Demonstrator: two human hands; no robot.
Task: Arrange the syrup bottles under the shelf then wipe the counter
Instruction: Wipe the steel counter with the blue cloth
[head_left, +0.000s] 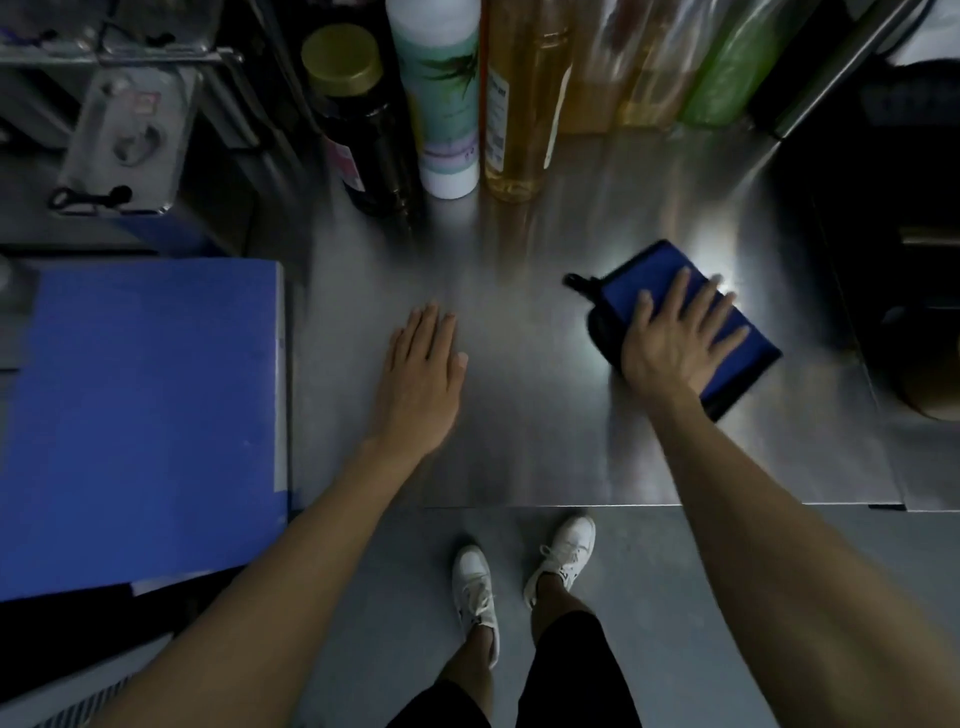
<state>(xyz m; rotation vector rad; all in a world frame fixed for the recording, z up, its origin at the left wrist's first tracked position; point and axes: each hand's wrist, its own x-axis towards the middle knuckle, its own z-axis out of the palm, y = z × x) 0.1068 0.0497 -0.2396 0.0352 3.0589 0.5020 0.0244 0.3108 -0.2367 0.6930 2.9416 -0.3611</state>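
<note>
Wiping now: right hand (680, 343), fingers spread, presses folded blue cloth (727, 332) flat on brushed-steel worktop (519, 415). Left hand (423, 374) lies open and empty, likely bracing. Syrup bottles (524, 98) stand upright in back row under shelf. Blue box (145, 415) blocks left side.

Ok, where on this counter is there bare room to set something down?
The widest bare patch lies between the left hand and the blue cloth under the right hand, running to the counter front edge. The strip before the bottles is also bare. The back row and the blue box side are crowded.
</note>
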